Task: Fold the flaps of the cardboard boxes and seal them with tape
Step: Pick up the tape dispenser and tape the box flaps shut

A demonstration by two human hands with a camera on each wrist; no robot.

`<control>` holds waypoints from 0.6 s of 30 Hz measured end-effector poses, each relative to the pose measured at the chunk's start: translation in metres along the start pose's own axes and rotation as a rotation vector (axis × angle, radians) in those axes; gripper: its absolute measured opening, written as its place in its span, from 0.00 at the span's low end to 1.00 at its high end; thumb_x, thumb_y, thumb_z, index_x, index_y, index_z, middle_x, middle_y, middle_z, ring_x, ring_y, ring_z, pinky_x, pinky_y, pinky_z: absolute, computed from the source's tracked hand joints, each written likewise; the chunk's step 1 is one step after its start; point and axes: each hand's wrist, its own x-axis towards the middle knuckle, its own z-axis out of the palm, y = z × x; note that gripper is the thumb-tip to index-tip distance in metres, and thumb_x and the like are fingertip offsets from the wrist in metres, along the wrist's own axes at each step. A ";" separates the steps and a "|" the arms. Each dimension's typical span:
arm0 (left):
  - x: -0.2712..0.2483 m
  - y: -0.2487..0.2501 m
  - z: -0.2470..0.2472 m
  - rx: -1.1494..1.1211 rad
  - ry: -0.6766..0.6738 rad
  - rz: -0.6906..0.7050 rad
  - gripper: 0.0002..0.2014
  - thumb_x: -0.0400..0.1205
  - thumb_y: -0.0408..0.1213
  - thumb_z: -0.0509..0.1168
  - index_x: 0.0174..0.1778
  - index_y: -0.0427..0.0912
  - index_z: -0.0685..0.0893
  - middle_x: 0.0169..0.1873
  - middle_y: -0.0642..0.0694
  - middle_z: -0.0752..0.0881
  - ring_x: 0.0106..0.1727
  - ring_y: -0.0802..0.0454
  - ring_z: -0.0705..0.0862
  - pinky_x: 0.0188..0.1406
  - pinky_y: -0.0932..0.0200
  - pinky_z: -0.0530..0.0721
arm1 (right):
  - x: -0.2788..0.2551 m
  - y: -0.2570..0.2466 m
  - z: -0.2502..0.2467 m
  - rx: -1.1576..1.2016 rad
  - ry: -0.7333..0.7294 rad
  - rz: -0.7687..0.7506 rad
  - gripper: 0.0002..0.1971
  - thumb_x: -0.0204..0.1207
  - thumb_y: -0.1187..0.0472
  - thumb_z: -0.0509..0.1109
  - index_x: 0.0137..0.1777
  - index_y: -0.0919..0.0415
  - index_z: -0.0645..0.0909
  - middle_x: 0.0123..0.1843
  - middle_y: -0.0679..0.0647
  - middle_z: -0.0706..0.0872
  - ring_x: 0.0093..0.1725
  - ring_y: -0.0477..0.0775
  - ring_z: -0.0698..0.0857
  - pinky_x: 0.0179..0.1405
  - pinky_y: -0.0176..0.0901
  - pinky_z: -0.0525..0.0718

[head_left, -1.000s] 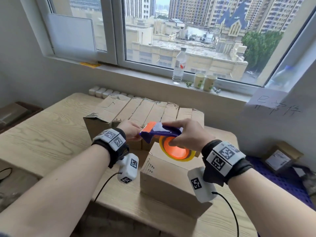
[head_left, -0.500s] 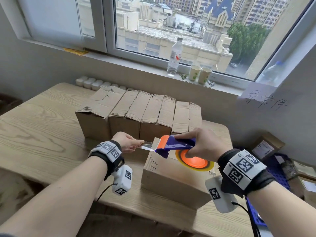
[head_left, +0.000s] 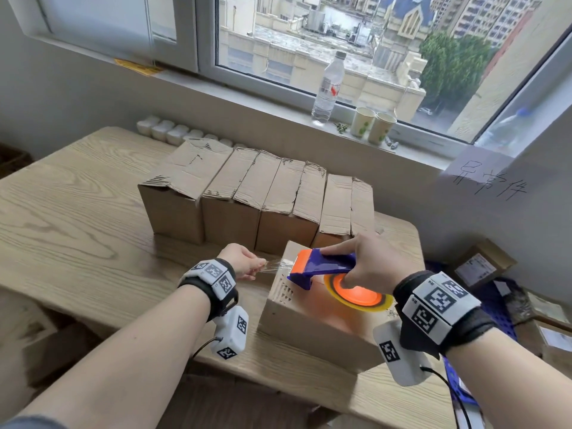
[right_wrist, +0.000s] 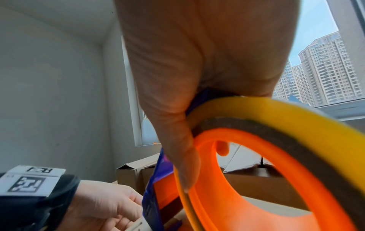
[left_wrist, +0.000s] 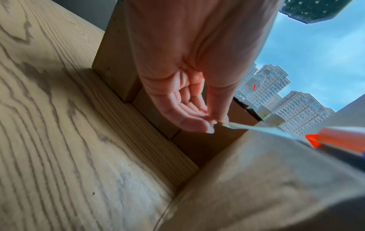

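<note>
The near cardboard box (head_left: 312,317) stands at the front right of the counter (head_left: 77,230), its flaps folded down flat. No tape lies along its top yet, as far as the head view shows. A clear tape strip (head_left: 275,265) stretches over the box's left top edge, taut between the two hands. The left hand (head_left: 244,266) has its grip pinched on the free end of the strip, thumb against forefinger, just left of the box. The right hand (head_left: 368,261) has its grip clamped on the blue and orange tape dispenser (head_left: 322,269), which rests low over the box top with the yellow tape roll (right_wrist: 276,118) behind it.

By my judgement the sealing of this box is only starting: the end must be stuck down, the strip run across the seam and cut.

Behind stands a row of boxes (head_left: 253,205), flaps folded but ragged; whether they carry tape I cannot tell.

Open counter lies to the left. To the right the counter edge is close, with a blue mat (head_left: 507,308) and parcels below, so the dispenser's run toward the right has little room.
</note>
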 end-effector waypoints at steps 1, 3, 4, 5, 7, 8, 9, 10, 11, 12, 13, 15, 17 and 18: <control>0.000 -0.002 0.005 0.011 0.022 0.015 0.09 0.79 0.33 0.70 0.33 0.38 0.82 0.31 0.44 0.83 0.30 0.56 0.80 0.23 0.69 0.82 | 0.001 0.000 0.002 -0.005 0.001 0.005 0.33 0.61 0.65 0.75 0.65 0.35 0.81 0.49 0.44 0.82 0.48 0.47 0.74 0.39 0.36 0.71; -0.001 -0.007 0.015 0.042 0.075 0.038 0.11 0.80 0.35 0.69 0.32 0.40 0.80 0.30 0.45 0.82 0.31 0.56 0.80 0.25 0.69 0.84 | 0.003 0.000 0.004 -0.025 0.003 0.003 0.33 0.60 0.64 0.75 0.65 0.35 0.81 0.49 0.45 0.82 0.50 0.49 0.73 0.43 0.38 0.72; -0.002 -0.009 0.019 0.061 0.091 0.043 0.11 0.81 0.35 0.69 0.32 0.41 0.80 0.31 0.46 0.82 0.31 0.56 0.81 0.28 0.67 0.86 | 0.004 0.000 0.005 -0.033 0.001 -0.001 0.33 0.60 0.64 0.75 0.65 0.35 0.81 0.50 0.46 0.83 0.51 0.50 0.74 0.44 0.39 0.73; -0.001 -0.011 0.024 0.084 0.097 0.048 0.11 0.81 0.36 0.68 0.32 0.42 0.79 0.31 0.45 0.82 0.33 0.53 0.83 0.34 0.63 0.88 | 0.005 0.000 0.005 -0.033 -0.001 -0.001 0.33 0.60 0.64 0.75 0.65 0.35 0.81 0.50 0.46 0.84 0.52 0.50 0.75 0.45 0.40 0.74; -0.003 -0.011 0.032 0.125 0.092 0.052 0.11 0.80 0.40 0.69 0.32 0.44 0.79 0.34 0.44 0.85 0.39 0.45 0.88 0.46 0.51 0.89 | 0.006 0.000 0.006 -0.030 -0.002 0.001 0.33 0.60 0.64 0.75 0.64 0.34 0.81 0.48 0.45 0.84 0.52 0.52 0.77 0.44 0.40 0.74; -0.004 -0.011 0.036 0.164 0.088 0.053 0.11 0.79 0.42 0.69 0.32 0.45 0.79 0.37 0.42 0.87 0.43 0.42 0.89 0.49 0.49 0.88 | 0.006 0.000 0.006 -0.031 -0.002 0.003 0.33 0.60 0.64 0.74 0.63 0.33 0.81 0.47 0.44 0.84 0.52 0.52 0.78 0.43 0.39 0.73; -0.005 -0.010 0.039 0.218 0.093 0.056 0.11 0.78 0.45 0.69 0.33 0.45 0.78 0.42 0.41 0.87 0.47 0.41 0.88 0.51 0.50 0.87 | 0.006 0.001 0.006 -0.030 -0.003 0.008 0.33 0.60 0.64 0.74 0.63 0.32 0.81 0.47 0.44 0.83 0.52 0.52 0.78 0.43 0.39 0.72; -0.006 -0.009 0.040 0.260 0.123 0.052 0.10 0.78 0.46 0.68 0.37 0.45 0.78 0.47 0.41 0.86 0.51 0.41 0.87 0.53 0.52 0.85 | 0.006 0.000 0.006 -0.027 -0.005 0.009 0.33 0.60 0.64 0.75 0.63 0.32 0.81 0.47 0.43 0.83 0.51 0.51 0.78 0.43 0.39 0.73; -0.007 -0.007 0.040 0.293 0.167 0.055 0.11 0.78 0.47 0.68 0.44 0.44 0.78 0.51 0.43 0.84 0.55 0.42 0.84 0.54 0.54 0.82 | 0.005 0.000 0.006 -0.025 -0.009 0.008 0.33 0.60 0.65 0.75 0.64 0.33 0.81 0.47 0.43 0.83 0.51 0.51 0.78 0.43 0.40 0.74; -0.009 -0.004 0.039 0.299 0.225 0.068 0.13 0.79 0.47 0.67 0.50 0.42 0.78 0.52 0.45 0.82 0.56 0.43 0.83 0.56 0.55 0.80 | 0.005 -0.001 0.006 -0.024 -0.014 0.005 0.33 0.60 0.65 0.74 0.64 0.33 0.81 0.47 0.42 0.83 0.50 0.50 0.79 0.43 0.40 0.77; -0.010 0.000 0.039 0.282 0.275 0.091 0.13 0.80 0.47 0.65 0.52 0.42 0.79 0.52 0.47 0.83 0.56 0.44 0.83 0.57 0.56 0.80 | 0.004 -0.001 0.006 -0.021 -0.018 0.001 0.34 0.60 0.66 0.74 0.64 0.34 0.81 0.48 0.42 0.84 0.49 0.49 0.79 0.44 0.41 0.79; -0.012 0.009 0.041 0.294 0.314 0.152 0.13 0.83 0.48 0.60 0.48 0.42 0.84 0.47 0.46 0.88 0.54 0.43 0.85 0.55 0.56 0.82 | 0.003 -0.001 0.004 -0.022 -0.021 -0.003 0.33 0.61 0.66 0.74 0.64 0.33 0.81 0.48 0.42 0.84 0.49 0.49 0.79 0.45 0.43 0.81; -0.020 0.019 0.047 0.438 0.314 0.198 0.17 0.84 0.51 0.58 0.49 0.43 0.85 0.48 0.44 0.88 0.56 0.42 0.84 0.53 0.58 0.77 | 0.003 -0.001 0.003 -0.020 -0.026 -0.013 0.33 0.61 0.65 0.73 0.64 0.33 0.80 0.48 0.41 0.84 0.50 0.49 0.80 0.46 0.43 0.82; -0.023 0.022 0.051 0.498 0.306 0.199 0.17 0.85 0.51 0.57 0.52 0.43 0.85 0.52 0.42 0.87 0.58 0.41 0.82 0.54 0.57 0.75 | 0.003 0.000 0.002 -0.021 -0.028 -0.024 0.33 0.61 0.64 0.74 0.64 0.33 0.80 0.48 0.41 0.84 0.50 0.49 0.81 0.47 0.43 0.82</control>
